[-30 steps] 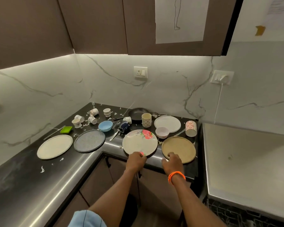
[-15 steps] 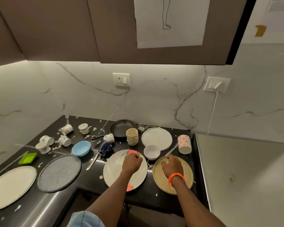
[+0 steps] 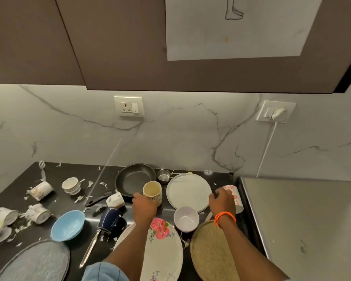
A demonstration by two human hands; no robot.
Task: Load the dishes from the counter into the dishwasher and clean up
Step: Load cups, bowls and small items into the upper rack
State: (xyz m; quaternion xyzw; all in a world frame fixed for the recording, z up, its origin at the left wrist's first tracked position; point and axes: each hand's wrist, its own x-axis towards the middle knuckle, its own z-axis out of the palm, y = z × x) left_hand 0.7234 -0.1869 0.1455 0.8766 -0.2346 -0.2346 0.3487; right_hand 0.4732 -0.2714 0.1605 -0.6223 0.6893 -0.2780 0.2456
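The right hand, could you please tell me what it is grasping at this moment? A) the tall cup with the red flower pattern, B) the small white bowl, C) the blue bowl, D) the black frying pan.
A: the right hand has its fingers curled around the tall cup with the red flower pattern at the counter's right edge, while the small white bowl sits untouched nearer the person.

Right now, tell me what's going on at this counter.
A person is clearing a messy black counter of dirty dishes. The left hand grips a cream cup beside the black frying pan. The right hand holds a white tumbler with red flowers at the counter's right edge. Both cups look close to the counter. Plates, bowls, tipped cups and cutlery lie around, among white scraps. No dishwasher is in view.
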